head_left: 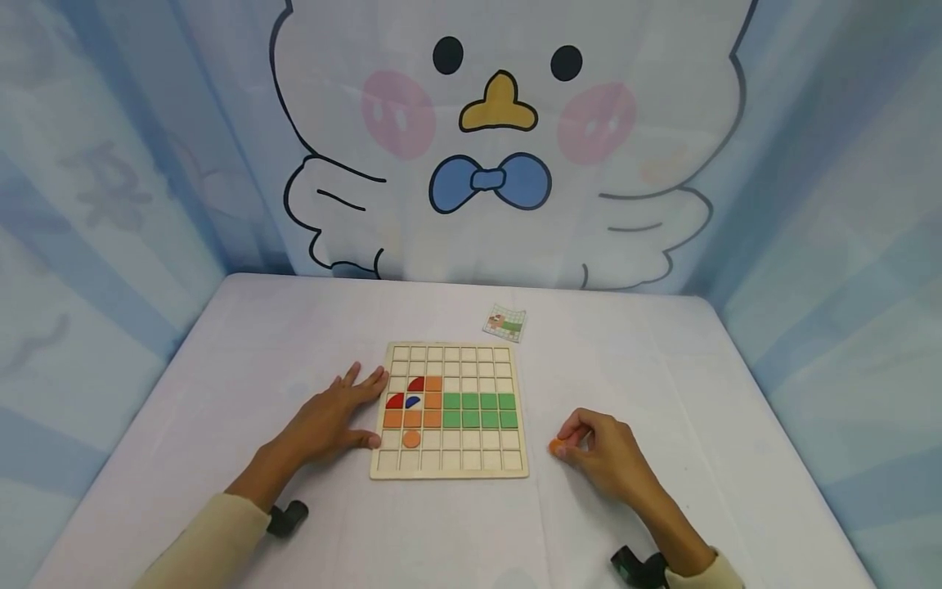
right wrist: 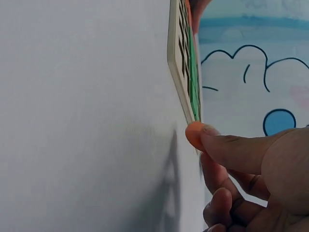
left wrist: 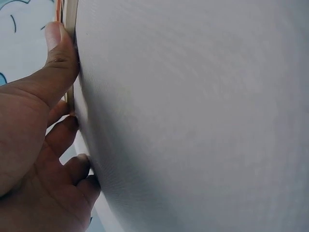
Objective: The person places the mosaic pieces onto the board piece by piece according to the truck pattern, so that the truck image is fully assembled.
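A wooden grid board point(head_left: 471, 463) lies flat on the table, with orange, green, red and blue pieces set in its cells. One round orange piece point(head_left: 411, 439) sits in a lower cell near the left side. My left hand point(head_left: 331, 415) rests at the board's left edge, fingers spread, with fingertip and thumb touching the rim. To the right of the board, my right hand point(head_left: 605, 452) pinches an orange disc point(right wrist: 194, 135) between thumb and finger. Part of that disc is hidden by the thumb.
A small picture card point(head_left: 505, 322) with a gridded pattern lies just beyond the board's far right corner. White cloth covers the table point(head_left: 309, 327). Behind it hangs a curtain point(head_left: 500, 237) printed with a cartoon bird.
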The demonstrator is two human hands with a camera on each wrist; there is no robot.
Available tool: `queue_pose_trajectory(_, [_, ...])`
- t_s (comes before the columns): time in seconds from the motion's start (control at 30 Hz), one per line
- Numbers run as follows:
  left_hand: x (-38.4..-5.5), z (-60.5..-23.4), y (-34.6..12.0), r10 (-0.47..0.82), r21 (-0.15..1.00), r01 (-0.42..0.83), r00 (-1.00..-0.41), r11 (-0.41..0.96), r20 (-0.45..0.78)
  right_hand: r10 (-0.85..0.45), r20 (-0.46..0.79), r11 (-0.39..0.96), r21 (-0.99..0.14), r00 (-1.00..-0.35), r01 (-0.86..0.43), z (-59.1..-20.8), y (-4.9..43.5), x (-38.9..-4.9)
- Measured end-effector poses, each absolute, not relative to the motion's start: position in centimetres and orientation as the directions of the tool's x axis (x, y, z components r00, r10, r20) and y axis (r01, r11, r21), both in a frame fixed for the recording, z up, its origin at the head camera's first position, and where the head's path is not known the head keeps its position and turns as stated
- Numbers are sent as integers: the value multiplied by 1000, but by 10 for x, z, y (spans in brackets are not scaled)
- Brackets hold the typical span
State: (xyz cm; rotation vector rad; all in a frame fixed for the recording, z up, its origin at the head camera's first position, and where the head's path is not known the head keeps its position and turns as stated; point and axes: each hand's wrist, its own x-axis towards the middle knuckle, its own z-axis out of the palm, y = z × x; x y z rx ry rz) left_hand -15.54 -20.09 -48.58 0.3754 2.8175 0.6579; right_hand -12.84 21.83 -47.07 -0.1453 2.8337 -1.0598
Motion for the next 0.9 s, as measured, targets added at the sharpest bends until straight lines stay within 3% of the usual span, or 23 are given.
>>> queue_pose_trajectory(0.43, [-158, -486, -199, 299, 457, 202, -943, 866, -149, -207, -1, 663, -736, -978, -139, -473, 160, -141])
queue_pose_trajectory(0.9, [-157, -486, -198, 296, 454, 195, -942, 869, -161, -276, 10, 702, -681, -961, -209, -481, 135, -145])
